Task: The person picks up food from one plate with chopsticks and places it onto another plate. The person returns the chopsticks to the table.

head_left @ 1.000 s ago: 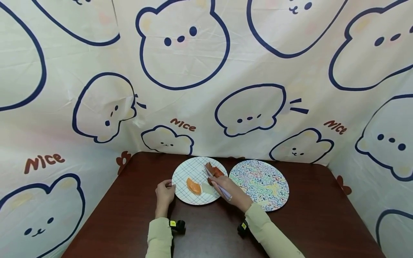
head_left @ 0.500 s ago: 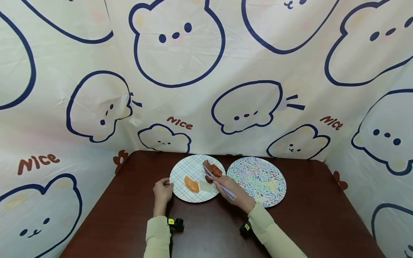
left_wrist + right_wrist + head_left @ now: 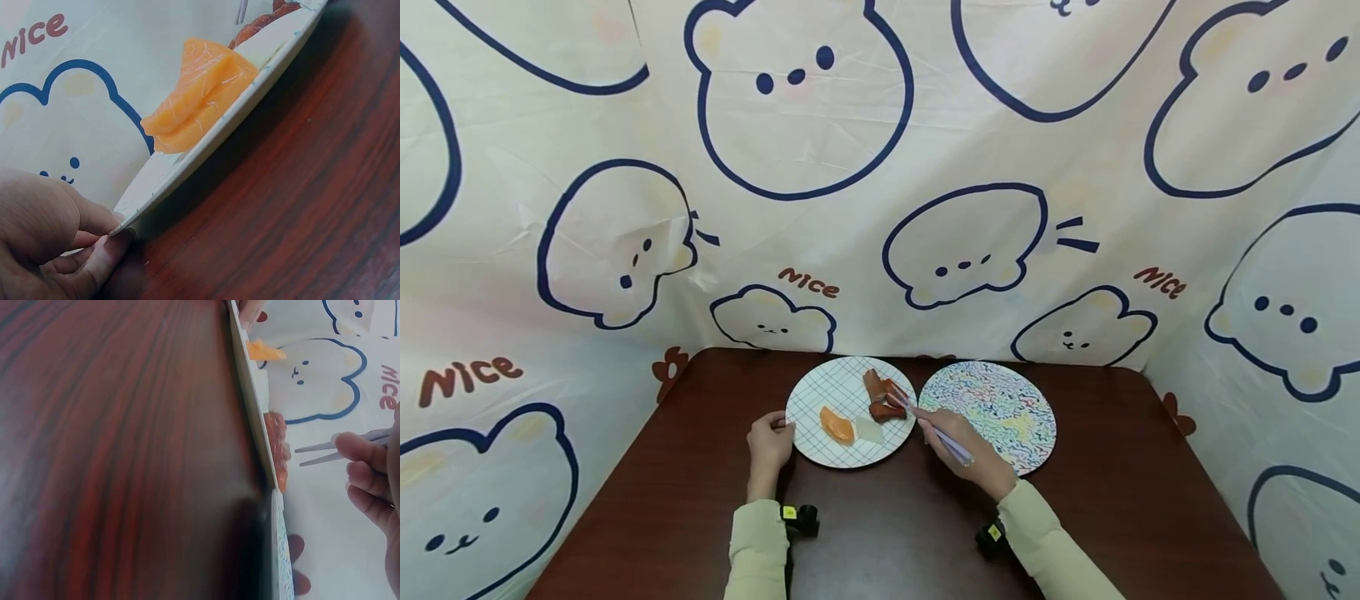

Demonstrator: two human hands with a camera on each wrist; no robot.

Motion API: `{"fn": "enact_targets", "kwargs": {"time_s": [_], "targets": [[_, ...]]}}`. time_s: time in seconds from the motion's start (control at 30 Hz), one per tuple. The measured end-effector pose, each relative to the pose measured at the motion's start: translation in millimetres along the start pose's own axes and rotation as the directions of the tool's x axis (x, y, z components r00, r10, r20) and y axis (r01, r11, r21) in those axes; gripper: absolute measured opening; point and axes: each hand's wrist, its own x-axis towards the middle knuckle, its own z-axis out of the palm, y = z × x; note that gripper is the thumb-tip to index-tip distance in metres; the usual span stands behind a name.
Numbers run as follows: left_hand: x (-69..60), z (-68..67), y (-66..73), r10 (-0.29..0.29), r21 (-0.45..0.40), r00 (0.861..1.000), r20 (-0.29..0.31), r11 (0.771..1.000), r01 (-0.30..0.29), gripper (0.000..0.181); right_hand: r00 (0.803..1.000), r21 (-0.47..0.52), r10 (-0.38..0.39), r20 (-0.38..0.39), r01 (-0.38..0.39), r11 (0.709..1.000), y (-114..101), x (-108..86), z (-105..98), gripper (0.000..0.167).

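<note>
My left hand [image 3: 769, 446] pinches the left rim of a white plate with a blue grid pattern [image 3: 820, 387]; thumb and fingertips close on that rim in the left wrist view. On the plate lie an orange salmon slice [image 3: 200, 97], a pale thin piece [image 3: 869, 429] and several reddish-brown meat-like pieces [image 3: 872, 385]. My right hand [image 3: 966, 450] holds pale purple chopsticks [image 3: 319, 449]. Their two tips are slightly apart and point at the brown pieces from the right. Nothing is seen between the tips in the right wrist view.
A second round plate with a multicoloured squiggle pattern [image 3: 988, 408] sits right beside the gridded one, partly behind my right hand. Both are near the back of the dark brown table [image 3: 865, 533]. A printed cloth [image 3: 955, 333] hangs behind the table and along its sides.
My right hand and the chopsticks have moved to the right relative to the plate, from the left brown piece toward the right ones. The left hand keeps its hold. The head view has shifted slightly.
</note>
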Motion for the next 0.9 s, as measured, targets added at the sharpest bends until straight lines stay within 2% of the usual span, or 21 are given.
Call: {"fn": "enact_targets", "kwargs": {"time_s": [0.23,0.4,0.6,0.7,0.9], "targets": [[0.4,0.8,1.4,-0.012,-0.006,1.0,-0.013,1.0,0.012,0.035,0.997,0.011,0.075,0.013,-0.076,0.997,4.8,-17.7,-19.2,0.032],[-2.1,-1.3,3.2,-0.018,-0.007,1.0,0.01,1.0,0.018,0.036,0.988,-0.05,0.153,0.021,-0.152,0.987,7.6,-32.6,-38.0,0.033],[-2.8,-2.9,4.3,-0.02,-0.004,1.0,0.014,1.0,0.02,0.037,0.992,-0.166,0.122,-0.033,-0.126,0.978,16.3,-50.7,-65.8,0.03],[-3.2,-2.9,4.6,-0.022,-0.005,1.0,0.015,1.0,0.022,0.037,0.986,-0.221,0.159,-0.047,-0.165,0.961,22.4,-63.5,-82.3,0.028],[-3.2,-2.4,5.3,-0.015,-0.011,1.0,0.02,1.0,0.015,0.037,0.966,-0.334,0.25,-0.071,-0.259,0.906,34.2,-93.8,-116.6,0.029]]}}
